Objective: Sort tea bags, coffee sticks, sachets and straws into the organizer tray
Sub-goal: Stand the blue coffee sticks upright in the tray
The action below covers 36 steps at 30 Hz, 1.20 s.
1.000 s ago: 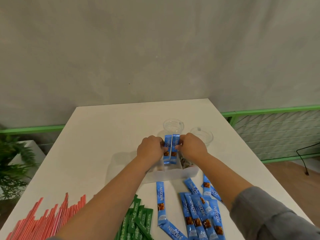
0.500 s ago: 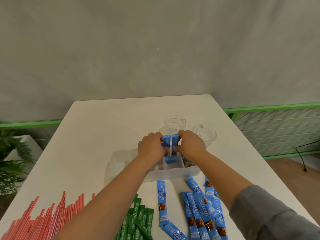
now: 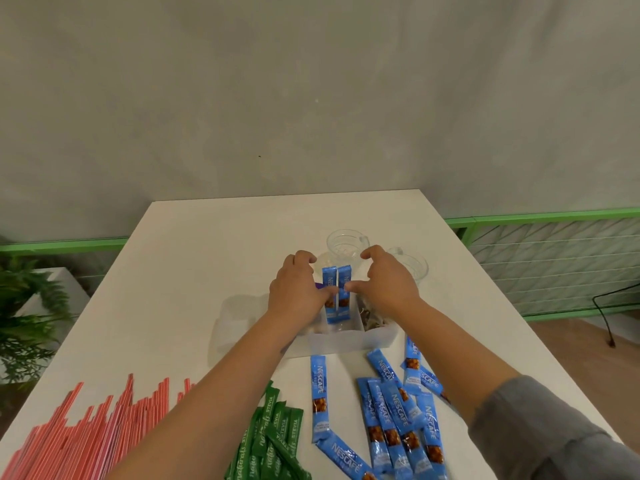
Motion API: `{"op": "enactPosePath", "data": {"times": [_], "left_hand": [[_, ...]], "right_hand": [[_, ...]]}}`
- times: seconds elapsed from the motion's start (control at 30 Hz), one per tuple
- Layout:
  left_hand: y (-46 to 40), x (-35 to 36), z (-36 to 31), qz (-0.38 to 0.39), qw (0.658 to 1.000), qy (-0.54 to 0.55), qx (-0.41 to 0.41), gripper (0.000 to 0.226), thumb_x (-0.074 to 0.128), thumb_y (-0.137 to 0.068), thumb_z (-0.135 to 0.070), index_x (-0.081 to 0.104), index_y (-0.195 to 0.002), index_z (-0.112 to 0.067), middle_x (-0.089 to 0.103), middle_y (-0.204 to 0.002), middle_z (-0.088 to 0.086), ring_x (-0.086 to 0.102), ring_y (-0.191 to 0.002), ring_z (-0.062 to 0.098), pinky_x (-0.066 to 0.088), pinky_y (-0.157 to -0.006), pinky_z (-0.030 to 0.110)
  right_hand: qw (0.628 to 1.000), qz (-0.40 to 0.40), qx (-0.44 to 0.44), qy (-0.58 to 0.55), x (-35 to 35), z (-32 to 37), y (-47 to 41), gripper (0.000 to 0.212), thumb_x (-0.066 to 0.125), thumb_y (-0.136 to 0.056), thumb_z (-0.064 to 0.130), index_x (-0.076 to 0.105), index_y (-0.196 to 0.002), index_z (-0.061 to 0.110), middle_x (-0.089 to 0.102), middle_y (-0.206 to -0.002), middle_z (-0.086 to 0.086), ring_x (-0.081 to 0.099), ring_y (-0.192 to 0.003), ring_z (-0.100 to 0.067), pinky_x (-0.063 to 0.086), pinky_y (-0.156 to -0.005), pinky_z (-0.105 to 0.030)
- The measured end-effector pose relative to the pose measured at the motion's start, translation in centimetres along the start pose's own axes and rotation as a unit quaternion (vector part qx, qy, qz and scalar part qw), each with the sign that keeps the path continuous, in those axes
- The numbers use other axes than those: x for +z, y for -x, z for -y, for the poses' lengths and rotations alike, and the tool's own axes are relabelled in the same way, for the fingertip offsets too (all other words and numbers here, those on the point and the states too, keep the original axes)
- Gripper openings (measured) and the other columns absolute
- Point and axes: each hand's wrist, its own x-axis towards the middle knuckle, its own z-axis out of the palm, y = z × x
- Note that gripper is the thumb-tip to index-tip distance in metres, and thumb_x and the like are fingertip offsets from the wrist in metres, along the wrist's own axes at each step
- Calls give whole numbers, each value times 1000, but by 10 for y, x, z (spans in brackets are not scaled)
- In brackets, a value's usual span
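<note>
Seating two blue coffee sticks (image 3: 335, 295) upright in the middle compartment of the translucent organizer tray (image 3: 341, 337), just below frame centre, I keep both hands on them: my left hand (image 3: 298, 293) presses a thumb against the left stick and my right hand (image 3: 387, 285) does the same on the right one, the remaining fingers arched loosely above and grasping nothing. Whether the thumbs pinch or merely steady the sticks, I cannot tell.

Risk, as I judge it: the sticks stand tall above the low tray wall, so on release they may lean and topple out, or slide into the neighbouring right compartment, which already holds brownish items I cannot identify. A push from either thumb could also shift the light tray on the white table (image 3: 194, 258).

Two clear glass cups (image 3: 347, 243) stand just behind my fingers; reaching further forward could knock them. Loose blue sticks (image 3: 398, 415) lie lower right, green stevia sachets (image 3: 268, 441) at bottom centre, red straws (image 3: 79, 441) at lower left, all unsorted. My forearms cross over these piles.
</note>
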Motion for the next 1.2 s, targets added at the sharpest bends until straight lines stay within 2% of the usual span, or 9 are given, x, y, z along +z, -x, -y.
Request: {"op": "enactPosePath", "data": {"times": [0.1, 0.2, 0.33, 0.73, 0.87, 0.97, 1.03, 1.1, 1.2], "left_hand": [[11, -4, -6, -26, 999, 25, 2, 53, 73, -77, -34, 45, -118, -18, 49, -112, 0, 52, -93, 15, 46, -80, 32], [27, -4, -16, -46, 998, 41, 16, 44, 71, -79, -30, 47, -113, -17, 46, -103, -3, 50, -86, 13, 41, -73, 28], [48, 4, -33, -53, 995, 68, 45, 36, 69, -81, -26, 48, -108, -16, 48, -104, -2, 52, -93, 17, 43, -74, 30], [102, 62, -75, 22, 995, 76, 57, 22, 67, -82, -26, 47, -92, -24, 42, -75, -13, 46, -71, 9, 36, -61, 24], [111, 82, -81, 67, 996, 46, 46, 23, 66, -84, -28, 54, -102, -19, 52, -84, -6, 51, -75, 12, 42, -66, 25], [114, 94, -85, 80, 997, 0, 24, 24, 62, -87, -29, 56, -106, -16, 61, -99, 1, 58, -86, 18, 50, -78, 34], [113, 101, -88, 75, 996, -35, 12, 25, 59, -89, -31, 56, -108, -15, 62, -105, 5, 60, -92, 21, 51, -82, 38], [112, 106, -92, 74, 994, -76, 6, 29, 57, -90, -33, 54, -110, -13, 60, -108, 6, 60, -94, 24, 49, -78, 37], [109, 111, -96, 74, 990, -121, -5, 34, 56, -91, -37, 51, -111, -11, 61, -107, 7, 60, -94, 25, 48, -74, 36]], "right_hand": [[999, -25, -8, -20, -13, -5, 10, 59, 70, -81, 39, 42, -129, 21, 59, -115, -3, 59, -91, -17, 44, -71, -28], [998, -39, -9, -39, -27, -17, 25, 53, 67, -84, 38, 43, -128, 20, 56, -95, 2, 55, -81, -15, 39, -67, -27], [998, -32, 3, -49, -42, -44, 49, 48, 65, -85, 34, 45, -126, 19, 52, -78, 5, 54, -75, -15, 38, -64, -27], [998, 3, 57, -37, -50, -125, 106, 41, 68, -83, 31, 49, -119, 21, 56, -84, 3, 54, -76, -14, 36, -62, -27], [998, 26, 58, -21, -43, -135, 116, 35, 68, -83, 31, 54, -113, 20, 53, -91, 2, 52, -70, -12, 36, -62, -26], [996, 52, 68, -35, -30, -137, 120, 25, 65, -84, 28, 58, -106, 18, 52, -93, 0, 58, -60, -16, 43, -59, -28], [995, 64, 75, -32, -23, -139, 122, 29, 66, -83, 31, 59, -107, 17, 53, -96, -2, 60, -76, -19, 43, -65, -28], [995, 66, 74, -16, -17, -139, 123, 31, 66, -84, 35, 59, -108, 16, 54, -103, -3, 59, -90, -20, 40, -69, -27], [996, 58, 62, 18, -13, -140, 123, 29, 63, -86, 37, 59, -104, 15, 55, -105, -4, 59, -92, -21, 44, -71, -29]]}}
